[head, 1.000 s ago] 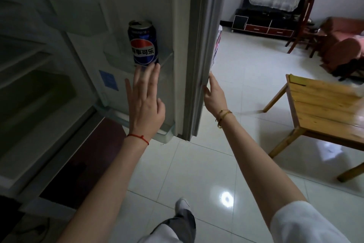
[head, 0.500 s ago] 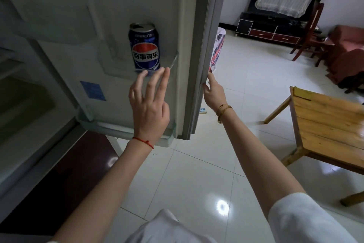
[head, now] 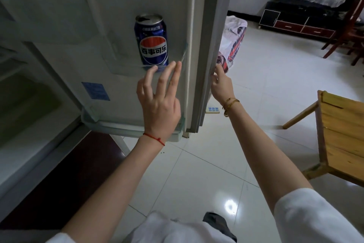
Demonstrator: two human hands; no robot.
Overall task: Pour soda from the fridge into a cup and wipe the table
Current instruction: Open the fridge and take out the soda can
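One blue cylindrical metal soda can (head: 151, 39) stood upright in the clear plastic door shelf (head: 177, 61) of the open white fridge door (head: 59, 16). It looked smooth, maybe slippery and light; gripping its middle seemed best. Just below, the left hand (head: 159, 102) was spread wide, empty. The right hand (head: 221, 83) held the door's edge.

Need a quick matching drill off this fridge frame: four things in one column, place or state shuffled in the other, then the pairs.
Column 1:
1. soda can
2. left hand
3. right hand
4. wooden table

Column 2:
A. grips the edge of the fridge door
B. stands at the right on the tiled floor
C. upright on the door shelf
D. fingers spread, just below the can

Pairs: 1-C, 2-D, 3-A, 4-B
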